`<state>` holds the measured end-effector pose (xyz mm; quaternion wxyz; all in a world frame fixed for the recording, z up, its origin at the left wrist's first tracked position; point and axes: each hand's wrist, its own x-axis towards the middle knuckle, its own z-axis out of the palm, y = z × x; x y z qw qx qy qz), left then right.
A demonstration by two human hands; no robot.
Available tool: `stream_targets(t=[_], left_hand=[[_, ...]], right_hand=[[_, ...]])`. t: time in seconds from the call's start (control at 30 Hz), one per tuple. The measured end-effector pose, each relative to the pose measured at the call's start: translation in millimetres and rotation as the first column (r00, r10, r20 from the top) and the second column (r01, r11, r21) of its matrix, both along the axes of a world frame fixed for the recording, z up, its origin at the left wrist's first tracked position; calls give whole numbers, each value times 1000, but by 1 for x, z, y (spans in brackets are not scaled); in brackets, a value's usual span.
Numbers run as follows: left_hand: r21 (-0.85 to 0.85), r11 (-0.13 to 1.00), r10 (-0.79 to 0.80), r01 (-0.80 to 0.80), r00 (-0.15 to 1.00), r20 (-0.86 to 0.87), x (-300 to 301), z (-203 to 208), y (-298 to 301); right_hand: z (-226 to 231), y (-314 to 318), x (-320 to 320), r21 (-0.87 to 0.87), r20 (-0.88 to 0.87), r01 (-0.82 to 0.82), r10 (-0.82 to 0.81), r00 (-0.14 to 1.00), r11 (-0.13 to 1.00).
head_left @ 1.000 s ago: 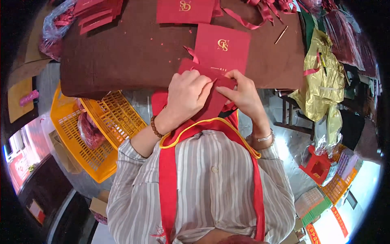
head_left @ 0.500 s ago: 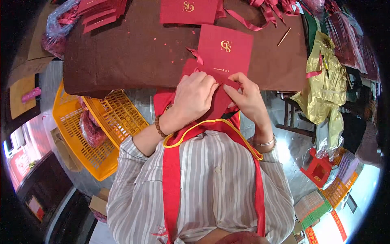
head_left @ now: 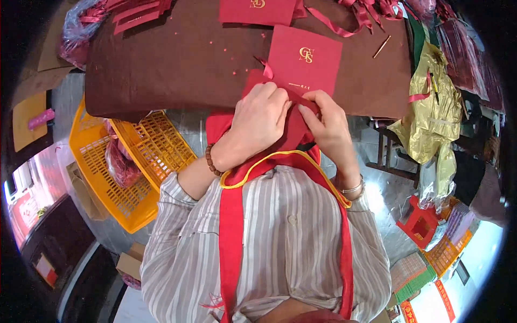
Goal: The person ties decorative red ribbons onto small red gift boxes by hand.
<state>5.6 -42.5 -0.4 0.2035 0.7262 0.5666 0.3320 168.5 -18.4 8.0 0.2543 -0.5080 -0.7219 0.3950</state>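
A flat red paper bag (head_left: 304, 59) with gold print lies over the table's front edge, its lower part reaching toward my apron. My left hand (head_left: 260, 119) is closed, its fingers curled at the near edge of the bag. Thumb and fingers of my right hand (head_left: 328, 119) pinch a red flap of it just beside the left fingertips. A short red ribbon (head_left: 266, 69) sticks up from the bag above my left hand. What lies inside the left fingers is hidden.
The brown-covered table (head_left: 161, 75) holds stacked red bags (head_left: 253, 12), loose red ribbons (head_left: 361, 19) and a thin gold stick (head_left: 382, 47). Orange plastic crates (head_left: 116, 177) stand on the floor at left. Gold wrapping (head_left: 431, 116) hangs at the right.
The view has shifted slightly, so the table items sit a little higher and to the right. My fingers have moved a little at the flap; both hands stay on the bag.
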Motion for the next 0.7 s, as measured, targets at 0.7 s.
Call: stream_targets(t=[0.7], left_hand=[[271,961,24,-48,996,91,-8,-15,-5]], right_hand=[[15,-5,-5,-323,-155,-50,-1,988,945]])
